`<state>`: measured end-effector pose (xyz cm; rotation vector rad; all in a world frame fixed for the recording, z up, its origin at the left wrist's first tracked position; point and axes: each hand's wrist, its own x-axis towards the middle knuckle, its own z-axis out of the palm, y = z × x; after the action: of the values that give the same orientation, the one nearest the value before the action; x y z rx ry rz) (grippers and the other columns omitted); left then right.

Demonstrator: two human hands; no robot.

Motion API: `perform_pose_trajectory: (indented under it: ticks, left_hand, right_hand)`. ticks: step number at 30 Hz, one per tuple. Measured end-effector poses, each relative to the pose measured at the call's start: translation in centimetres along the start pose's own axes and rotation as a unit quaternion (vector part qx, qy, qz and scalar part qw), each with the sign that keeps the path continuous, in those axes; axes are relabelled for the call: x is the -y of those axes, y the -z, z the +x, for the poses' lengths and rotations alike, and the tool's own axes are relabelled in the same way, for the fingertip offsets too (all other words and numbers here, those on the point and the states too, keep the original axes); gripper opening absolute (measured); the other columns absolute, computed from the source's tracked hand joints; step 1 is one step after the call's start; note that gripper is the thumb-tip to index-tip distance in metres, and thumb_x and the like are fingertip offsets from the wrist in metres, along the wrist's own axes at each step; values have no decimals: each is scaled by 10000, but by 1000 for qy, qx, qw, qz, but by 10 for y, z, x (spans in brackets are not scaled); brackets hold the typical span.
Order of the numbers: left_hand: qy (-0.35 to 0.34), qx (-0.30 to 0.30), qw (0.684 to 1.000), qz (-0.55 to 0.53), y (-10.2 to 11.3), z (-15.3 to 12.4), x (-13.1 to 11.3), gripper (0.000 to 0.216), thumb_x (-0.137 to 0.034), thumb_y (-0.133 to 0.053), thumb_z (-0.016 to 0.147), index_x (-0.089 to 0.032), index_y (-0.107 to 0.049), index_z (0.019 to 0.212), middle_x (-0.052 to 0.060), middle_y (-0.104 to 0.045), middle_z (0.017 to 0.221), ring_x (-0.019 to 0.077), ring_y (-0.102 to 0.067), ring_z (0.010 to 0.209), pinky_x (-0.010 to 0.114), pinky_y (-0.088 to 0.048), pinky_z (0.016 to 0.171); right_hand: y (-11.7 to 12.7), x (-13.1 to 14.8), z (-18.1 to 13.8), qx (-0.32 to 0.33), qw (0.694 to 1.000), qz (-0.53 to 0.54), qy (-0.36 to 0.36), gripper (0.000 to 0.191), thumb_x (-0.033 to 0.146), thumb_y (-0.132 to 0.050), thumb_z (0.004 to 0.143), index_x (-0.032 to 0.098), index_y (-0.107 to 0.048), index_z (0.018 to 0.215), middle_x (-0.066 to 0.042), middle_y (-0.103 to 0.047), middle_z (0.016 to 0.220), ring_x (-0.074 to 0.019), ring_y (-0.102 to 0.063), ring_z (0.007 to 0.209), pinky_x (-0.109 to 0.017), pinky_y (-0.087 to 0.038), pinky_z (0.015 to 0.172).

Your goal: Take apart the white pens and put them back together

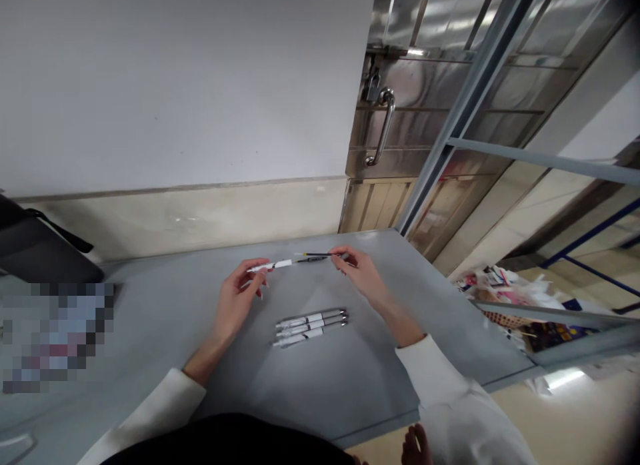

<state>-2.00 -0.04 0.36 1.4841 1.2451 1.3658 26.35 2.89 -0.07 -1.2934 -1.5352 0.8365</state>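
The left hand (236,298) has its fingers curled and pinches a slim white pen barrel (281,264) between thumb and fingertips, its free end pointing towards the right hand (359,270); that hand, thumb and fingers closed to a pinch, grips a thin dark refill (317,254) whose pale tip reaches leftward above the barrel's end, though a second dark, slender piece just beneath it is too blurred to make out for certain. Both hands are above the grey table (370,372); nearer the body, a small group of white-and-clear pens (303,328) lies side by side on the tabletop, metallic ends to the right.
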Motion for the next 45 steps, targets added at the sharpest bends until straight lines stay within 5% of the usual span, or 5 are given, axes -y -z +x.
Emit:
perform_pose_trajectory:
  ticks: [17, 31, 45]
  left_hand:
    - [-2, 14, 1000, 10, 0, 0, 1, 332, -444, -697, 900, -203, -721, 1128, 28, -723, 874, 158, -626, 723, 249, -510, 615]
    - [-15, 77, 996, 51, -3, -4, 4, 299, -451, -699, 907, -256, -776, 1121, 61, -760, 1182, 181, -690, 830, 263, -525, 667]
    - [-9, 74, 996, 54, -2, -4, 6, 295, -455, -718, 890, -271, -791, 1109, 59, -771, 1154, 181, -679, 801, 267, -523, 655]
  right_hand:
    - [-4, 14, -5, 26, 999, -14, 13, 264, 467, -652, 901, 240, -742, 1002, -12, -685, 796, -186, -594, 690, -322, -436, 643]
    - [-16, 22, -11, 120, 992, 40, 24, 372, 571, -570, 961, 252, -704, 824, -43, -697, 815, -217, -607, 749, -357, -472, 713]
    - [-24, 17, -9, 93, 988, 124, -8, 506, 631, -506, 978, 212, -731, 807, -83, -736, 824, -207, -624, 679, -373, -501, 683]
